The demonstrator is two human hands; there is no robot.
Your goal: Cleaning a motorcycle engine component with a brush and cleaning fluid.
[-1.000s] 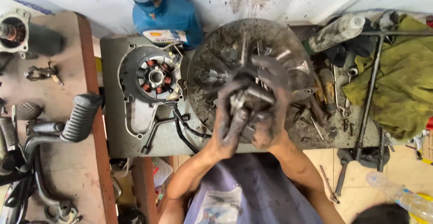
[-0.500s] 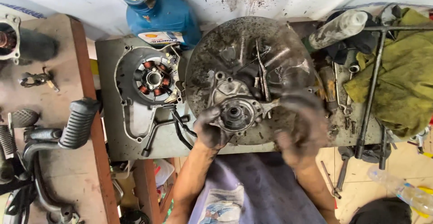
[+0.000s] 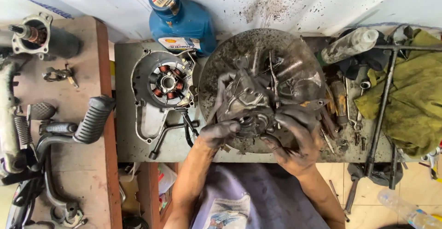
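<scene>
A greasy grey metal engine casing (image 3: 244, 100) lies in a round, dirty metal basin (image 3: 276, 44) on the bench. My left hand (image 3: 220, 132), black with grease, grips the casing's lower left edge beside a round bearing hole (image 3: 248, 120). My right hand (image 3: 297, 139) holds the casing's lower right side, fingers laid over its edge and thumb underneath. Small tools and rods (image 3: 272, 79) stand in the basin behind the casing.
A stator cover (image 3: 165, 81) lies left of the basin, a blue oil bottle (image 3: 184, 19) behind it. To the right are a clear bottle (image 3: 350, 44), a long T-handle wrench (image 3: 382, 118) and a green cloth (image 3: 410, 95). Footrest bars (image 3: 92, 118) and a starter motor (image 3: 39, 38) sit on the left table.
My hands were pressed together over the casing, then drew apart toward me. Now each hand grips one lower side of the casing.
</scene>
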